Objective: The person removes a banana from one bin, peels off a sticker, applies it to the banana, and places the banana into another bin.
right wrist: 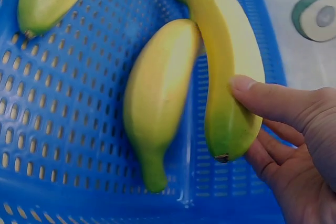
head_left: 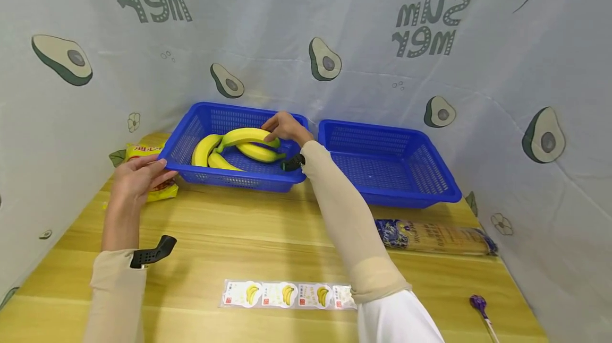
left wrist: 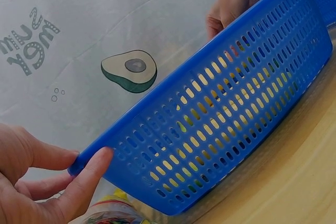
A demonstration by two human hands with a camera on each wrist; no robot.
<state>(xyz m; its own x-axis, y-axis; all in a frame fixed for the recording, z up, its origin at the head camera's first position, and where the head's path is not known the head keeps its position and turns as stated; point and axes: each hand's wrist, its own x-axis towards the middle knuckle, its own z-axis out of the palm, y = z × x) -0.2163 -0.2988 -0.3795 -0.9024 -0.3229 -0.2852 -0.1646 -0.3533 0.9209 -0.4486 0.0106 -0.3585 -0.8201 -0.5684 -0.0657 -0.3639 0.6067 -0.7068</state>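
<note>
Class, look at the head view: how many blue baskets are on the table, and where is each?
2. The left blue basket holds the bananas, both hands at it. The right blue basket sits beside it, nothing visible inside. None appears hidden.

bananas [head_left: 241, 146]: 4 | blue baskets [head_left: 432, 173]: 2 | snack packets [head_left: 153, 173]: 2 | sticker strip [head_left: 288, 295]: 1 | lollipop [head_left: 479, 306]: 1

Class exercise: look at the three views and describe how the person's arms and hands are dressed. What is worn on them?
Both hands, left and right, are bare: no gloves or rings show. Snug beige sleeves cover both forearms; a white sleeve begins above the right one. Each wrist carries a small black camera mount, the right one partly hidden.
</note>
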